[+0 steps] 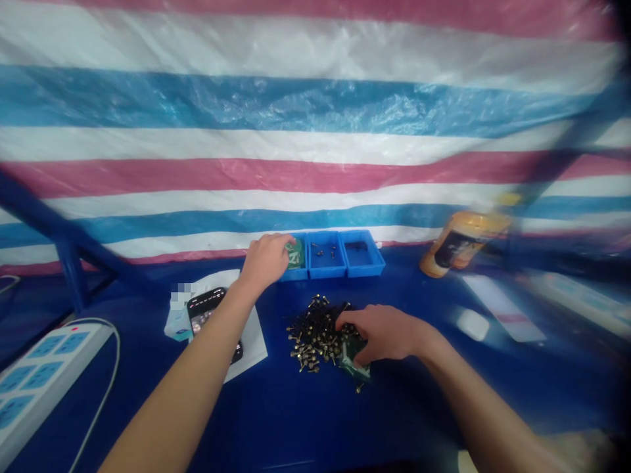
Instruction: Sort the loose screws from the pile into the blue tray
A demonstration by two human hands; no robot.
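My left hand (267, 263) reaches over the left blue bin, its back toward me. A fingertip lies at the edge of a green packet (297, 255) in that bin; most of the fingers are hidden, so their grip does not show. Thumb and fingers of my right hand (387, 330) are closed around another green packet (353, 362), low over the table. This packet touches the right side of a heap of small dark screws with brassy ends (315, 335).
The middle blue bin (326, 270) holds a few small screws, the right blue bin (365, 270) dark pieces. A phone (207, 303) lies on white paper (254, 348) under my left forearm. A power strip (44, 374) sits left; a tilted-looking amber bottle (453, 243) and white case (473, 324) right.
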